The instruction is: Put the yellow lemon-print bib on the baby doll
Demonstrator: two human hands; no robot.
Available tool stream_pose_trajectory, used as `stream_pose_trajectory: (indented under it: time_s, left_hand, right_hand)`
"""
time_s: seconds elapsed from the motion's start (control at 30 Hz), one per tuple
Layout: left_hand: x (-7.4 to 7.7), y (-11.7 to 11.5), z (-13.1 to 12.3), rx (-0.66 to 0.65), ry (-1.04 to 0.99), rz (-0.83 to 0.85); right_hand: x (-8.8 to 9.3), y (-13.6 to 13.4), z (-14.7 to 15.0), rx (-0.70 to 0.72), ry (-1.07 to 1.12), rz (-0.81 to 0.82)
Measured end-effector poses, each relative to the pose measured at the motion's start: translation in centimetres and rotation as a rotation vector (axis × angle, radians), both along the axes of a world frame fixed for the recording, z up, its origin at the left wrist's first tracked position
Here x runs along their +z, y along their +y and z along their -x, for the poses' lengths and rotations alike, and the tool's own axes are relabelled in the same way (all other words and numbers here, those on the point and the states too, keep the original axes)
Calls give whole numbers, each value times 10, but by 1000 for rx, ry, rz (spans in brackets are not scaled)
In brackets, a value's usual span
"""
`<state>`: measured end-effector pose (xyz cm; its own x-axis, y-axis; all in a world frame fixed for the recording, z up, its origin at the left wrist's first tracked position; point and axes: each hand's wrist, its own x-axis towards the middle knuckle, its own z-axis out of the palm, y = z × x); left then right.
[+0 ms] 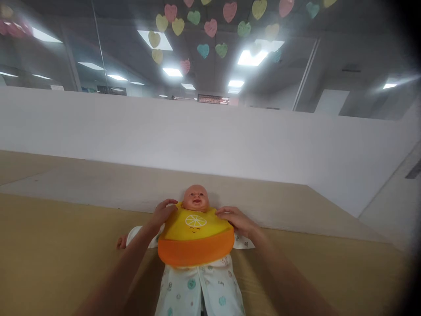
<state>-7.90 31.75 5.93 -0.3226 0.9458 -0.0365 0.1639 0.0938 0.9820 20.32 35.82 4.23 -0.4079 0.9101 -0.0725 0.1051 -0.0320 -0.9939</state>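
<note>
A: Lying face-up on a tan, matte padded surface (49, 263): one baby doll (195, 198), smooth hard plastic head at the far end, legs running near.

B: And on the chest?

A: One silicone bib (194, 235), glossy and rubbery; yellow upper part with a printed lemon slice and a small smile, and a deep orange crumb pocket curving out along the near edge.

B: Clothing underneath?

A: Soft white cotton sleepsuit (200, 292) with small teal and pink prints, sleeves spread to left and right.

B: Hands?

A: Two, bare. Left hand (163, 211) at the bib's far left corner by the doll's neck, fingers curled down onto the edge; pinching or only pressing, cannot tell. Right hand (234, 218) at the far right corner, fingers bent and laid loosely over the bib strap and the doll's shoulder, grip likewise unclear.

B: Beyond the doll?

A: One plain white partition wall (210, 136), smooth, spanning left to right. Above, paper hearts (210, 27) hanging from the ceiling, flat cut-outs in pink, yellow, green and blue, roughly twenty, some blurred by glare. Rectangular ceiling light panels (252, 57), several, glowing white.
</note>
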Motion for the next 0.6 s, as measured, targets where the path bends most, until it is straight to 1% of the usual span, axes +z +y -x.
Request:
stream_pose_trajectory:
  time_s: [0.07,0.13,0.2,0.27,0.33,0.43,0.5,0.6]
  left_hand:
    - [7,-23,0,-42,40,16]
    - [10,-48,1,-77,59,38]
    - [11,-69,1,-108,21,66]
    - [11,-85,-1,-135,-66,95]
    - [11,-95,-4,-132,-139,87]
    - [7,-104,-11,-131,-140,69]
    - [2,-110,-14,-133,-113,75]
    - [-9,-118,-19,-77,-104,55]
  right_hand:
    - [3,-24,-7,49,-5,40]
    - [5,-45,-12,68,5,74]
    - [5,-60,-15,62,55,89]
    - [1,-68,-17,43,121,99]
    - [-4,-73,-18,18,165,105]
    - [-11,-78,-16,-22,158,69]
    - [-13,-84,-14,-66,134,62]
    - [-15,-93,-9,-130,140,88]
